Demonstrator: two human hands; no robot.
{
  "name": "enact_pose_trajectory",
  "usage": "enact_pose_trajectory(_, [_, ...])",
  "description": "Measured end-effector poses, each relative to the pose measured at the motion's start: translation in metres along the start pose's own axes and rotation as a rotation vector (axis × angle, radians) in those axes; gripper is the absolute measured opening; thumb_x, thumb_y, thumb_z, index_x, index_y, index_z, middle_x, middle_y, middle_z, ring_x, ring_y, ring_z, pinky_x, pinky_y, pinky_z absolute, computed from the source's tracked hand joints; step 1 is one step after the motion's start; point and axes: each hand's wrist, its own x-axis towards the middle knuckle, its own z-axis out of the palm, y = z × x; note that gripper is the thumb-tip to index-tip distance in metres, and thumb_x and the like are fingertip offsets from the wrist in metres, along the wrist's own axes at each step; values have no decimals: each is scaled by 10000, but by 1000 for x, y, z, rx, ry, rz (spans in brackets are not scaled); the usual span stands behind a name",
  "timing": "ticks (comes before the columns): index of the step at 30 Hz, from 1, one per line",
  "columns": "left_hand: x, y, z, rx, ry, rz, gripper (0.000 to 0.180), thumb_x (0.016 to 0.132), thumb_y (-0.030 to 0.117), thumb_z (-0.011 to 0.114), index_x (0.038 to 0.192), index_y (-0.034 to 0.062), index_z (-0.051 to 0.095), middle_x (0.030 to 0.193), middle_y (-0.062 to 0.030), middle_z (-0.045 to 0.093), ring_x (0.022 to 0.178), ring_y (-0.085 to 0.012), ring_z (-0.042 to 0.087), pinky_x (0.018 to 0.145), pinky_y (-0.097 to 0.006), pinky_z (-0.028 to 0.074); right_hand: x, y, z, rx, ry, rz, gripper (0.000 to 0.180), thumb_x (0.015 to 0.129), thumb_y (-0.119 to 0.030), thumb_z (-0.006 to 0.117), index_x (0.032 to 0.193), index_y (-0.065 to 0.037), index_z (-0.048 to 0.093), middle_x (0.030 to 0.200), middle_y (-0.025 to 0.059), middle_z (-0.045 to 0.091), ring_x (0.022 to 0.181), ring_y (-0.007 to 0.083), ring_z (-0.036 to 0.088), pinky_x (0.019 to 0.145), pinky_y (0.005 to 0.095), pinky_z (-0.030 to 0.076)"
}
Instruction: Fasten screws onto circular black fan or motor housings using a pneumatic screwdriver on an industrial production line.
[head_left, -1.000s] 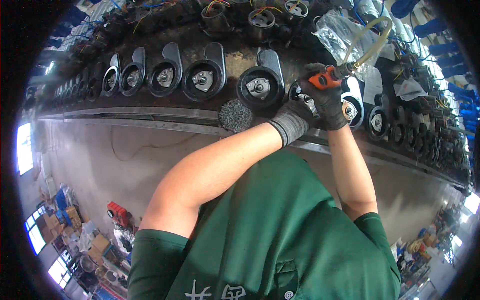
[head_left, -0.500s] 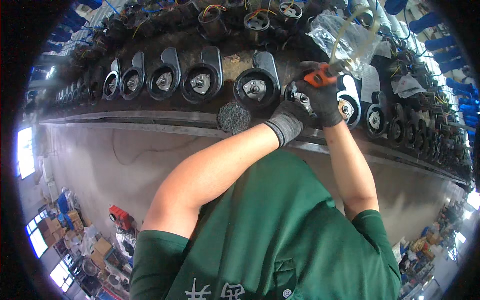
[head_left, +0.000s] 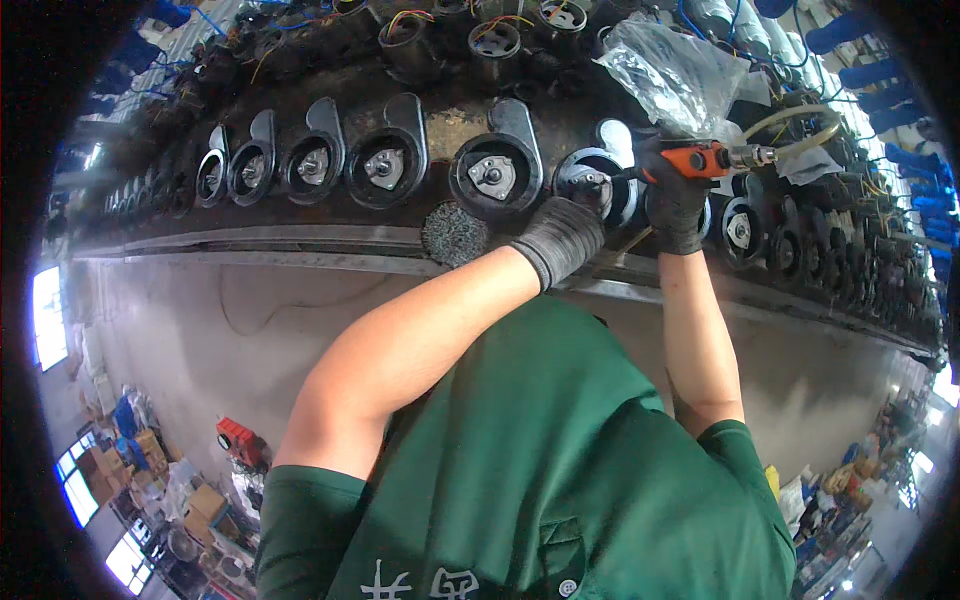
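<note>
Now right hand (head_left: 676, 205) lower, orange tool (head_left: 700, 160) level

Orange tool (head_left: 697, 160), dark gloves, green shirt (head_left: 560, 470)

Orange air tool (head_left: 697, 160) over round housing (head_left: 590, 183)

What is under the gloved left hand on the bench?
The left hand rests on a round metal housing; its rim and centre hub show above the fingers. The housing's lower edge is covered. The right hand holds an orange air tool beside it.
</note>
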Motion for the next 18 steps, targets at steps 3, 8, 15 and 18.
enact_pose_trajectory(3, [7, -1, 9, -210, 170, -104, 377, 1011, 307, 417, 1227, 54, 593, 1237, -208, 607, 1150, -352, 561, 1028, -438, 451, 4, 12, -7, -68, -26, -14, 401, 757, 65, 750, 1126, -50, 642, 908, 79, 709, 749, 170, 659, 580, 276, 528])
enact_pose_trajectory(8, [-7, -3, -6, 135, 132, 145, 463, 1044, 212, 286, 1398, -57, 415, 1180, -307, 640, 906, -389, 708, 735, -516, 558, 2, 11, -4, -163, -66, -24, 399, 750, 59, 763, 1116, -41, 640, 899, 86, 716, 754, 167, 666, 600, 287, 546])
enact_pose_trajectory(15, [-11, 15, -37, 88, -76, 55, 460, 1000, 128, 366, 1414, -56, 440, 1232, -297, 635, 912, -352, 722, 724, -508, 566, 2, 6, -5, -241, -84, 14, 409, 757, 34, 781, 1136, -35, 645, 944, 74, 709, 803, 154, 664, 696, 279, 554])
enact_pose_trajectory(18, [-9, 8, -25, 133, -74, 61, 467, 980, 116, 394, 1412, -46, 461, 1244, -297, 632, 921, -346, 721, 726, -510, 565, 8, -5, -7, -157, -228, 95, 451, 760, 15, 798, 1181, -34, 643, 1027, 66, 700, 896, 164, 664, 784, 300, 555])
